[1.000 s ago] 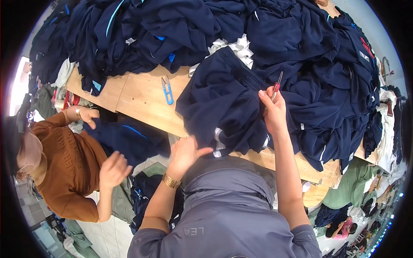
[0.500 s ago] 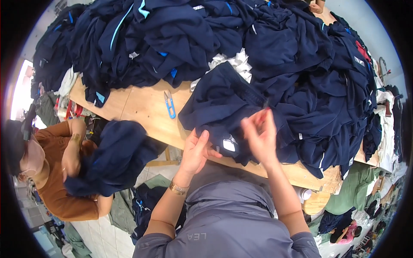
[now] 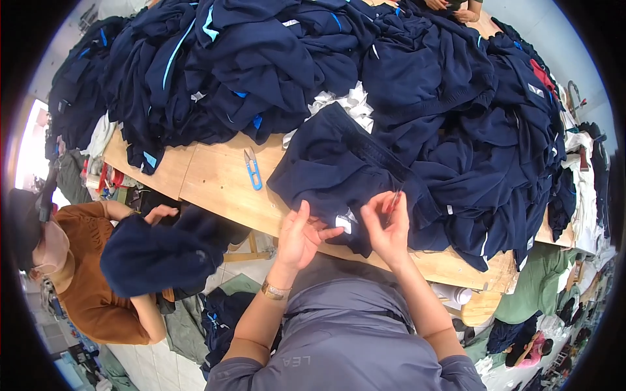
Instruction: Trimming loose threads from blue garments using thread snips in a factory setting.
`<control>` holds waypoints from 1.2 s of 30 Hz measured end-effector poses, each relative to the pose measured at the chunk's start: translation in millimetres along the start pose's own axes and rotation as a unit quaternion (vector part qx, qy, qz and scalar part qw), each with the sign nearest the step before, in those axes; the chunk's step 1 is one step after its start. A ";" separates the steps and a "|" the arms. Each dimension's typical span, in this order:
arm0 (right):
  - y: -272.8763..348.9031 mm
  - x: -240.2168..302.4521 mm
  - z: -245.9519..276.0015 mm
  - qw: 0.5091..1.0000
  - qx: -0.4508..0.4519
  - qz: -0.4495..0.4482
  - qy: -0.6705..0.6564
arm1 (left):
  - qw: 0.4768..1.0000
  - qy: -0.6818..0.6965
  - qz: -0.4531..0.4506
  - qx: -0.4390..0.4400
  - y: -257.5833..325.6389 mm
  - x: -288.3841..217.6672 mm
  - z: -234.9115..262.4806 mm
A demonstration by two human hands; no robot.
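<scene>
Navy heap: a great mound of dark navy garments [image 3: 254,72] fills the far side and the right, with light-blue and white bits showing among the folds.
Wooden table: the pale tabletop [image 3: 215,173] runs beneath the heap, bare along the left stretch.
Co-worker: a person in a brown top [image 3: 98,280], left of the table, handles a bunched navy cloth [image 3: 150,254].
Near garment: the navy garment [image 3: 319,159] being worked on lies on the table before the wearer, its near side reaching the front edge; smoothing its folds around the label would probably make for steadier handling.
White scraps: a crumpled white pile [image 3: 355,107] sits just beyond the garment.
Left hand: the hand [image 3: 300,238] has thumb and fingers apart, clamped on nothing visible; the index finger points to the label, and whether it touches is hard to tell. Pressing the cloth flat beside the label, clear of the tool's line, seems the safer support.
Right hand: thumb and fingers [image 3: 388,228] are together, pinching the tool over the garment; short, light movements should spare the fabric.
Blue snips: they [image 3: 253,174] lie apart on bare wood.
Red tool: slim, partly hidden by the fingers [image 3: 395,199]; its tip is unclear.
White label: small, on the garment [image 3: 343,225], between both hands.
</scene>
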State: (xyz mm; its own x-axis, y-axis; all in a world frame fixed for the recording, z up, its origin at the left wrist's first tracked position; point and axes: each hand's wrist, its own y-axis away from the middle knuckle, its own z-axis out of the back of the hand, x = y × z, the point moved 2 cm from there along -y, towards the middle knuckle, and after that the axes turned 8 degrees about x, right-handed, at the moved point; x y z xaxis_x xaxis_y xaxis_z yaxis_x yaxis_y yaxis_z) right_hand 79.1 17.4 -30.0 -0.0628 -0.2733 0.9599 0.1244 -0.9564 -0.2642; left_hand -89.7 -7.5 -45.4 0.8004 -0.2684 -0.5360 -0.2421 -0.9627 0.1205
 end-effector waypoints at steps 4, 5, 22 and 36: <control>10.4 5.0 -10.2 0.996 0.037 0.068 0.051 | 0.999 0.026 0.016 -0.032 -1.7 -0.6 -10.9; 12.0 6.9 -12.5 0.996 0.044 0.061 0.057 | 0.999 0.025 0.017 -0.030 -1.5 0.2 -8.9; -11.5 21.1 -17.4 0.996 0.078 0.030 0.024 | 0.995 -0.101 -0.005 -0.024 1.0 1.3 -13.1; -3.4 25.6 -8.0 0.988 0.127 0.072 -0.056 | 0.995 -0.074 -0.047 -0.046 0.2 -9.0 -21.4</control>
State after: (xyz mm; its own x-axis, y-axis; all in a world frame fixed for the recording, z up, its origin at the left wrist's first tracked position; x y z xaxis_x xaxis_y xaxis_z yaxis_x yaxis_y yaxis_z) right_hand 69.2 12.8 -5.2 0.0811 -0.3780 0.9223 0.3699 -0.8478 -0.3800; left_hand -85.2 -5.9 -22.7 0.7256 -0.1759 -0.6653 -0.1132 -0.9841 0.1367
